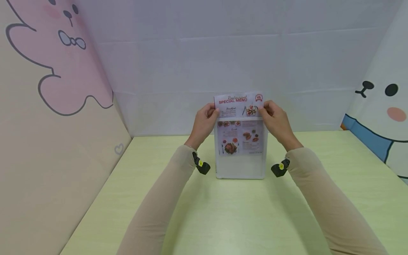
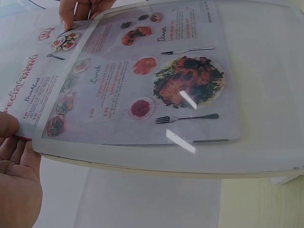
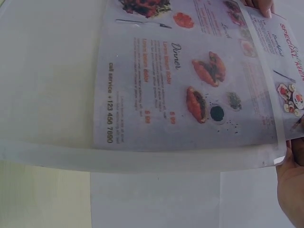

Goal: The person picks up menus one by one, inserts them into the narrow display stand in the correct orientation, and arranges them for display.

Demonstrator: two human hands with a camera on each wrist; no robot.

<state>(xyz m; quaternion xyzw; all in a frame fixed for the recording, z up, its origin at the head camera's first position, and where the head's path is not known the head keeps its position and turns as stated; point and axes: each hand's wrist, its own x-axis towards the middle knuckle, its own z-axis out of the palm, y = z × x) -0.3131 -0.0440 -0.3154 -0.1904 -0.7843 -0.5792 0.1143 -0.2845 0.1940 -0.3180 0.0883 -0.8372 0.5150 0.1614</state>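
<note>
A printed restaurant menu sheet (image 1: 236,102) is partly inside an upright white-framed clear display stand (image 1: 240,167). Its top part sticks out above the frame's upper edge, while the lower part shows through the clear front. My left hand (image 1: 205,122) pinches the sheet's left edge by the frame's top corner. On the other side my right hand (image 1: 278,121) pinches the right edge at about the same height. In the left wrist view, the menu's lower edge (image 2: 216,141) lies partway down the clear panel. The right wrist view shows the sheet (image 3: 156,95) behind the glossy front too.
The stand is on a pale yellow-green table (image 1: 236,212). A whitish wall covering (image 1: 191,71) rises behind it. Side panels with cartoon animals stand at left (image 1: 67,81) and right (image 1: 376,117). Small black wrist cameras (image 1: 203,168) sit on both sleeves.
</note>
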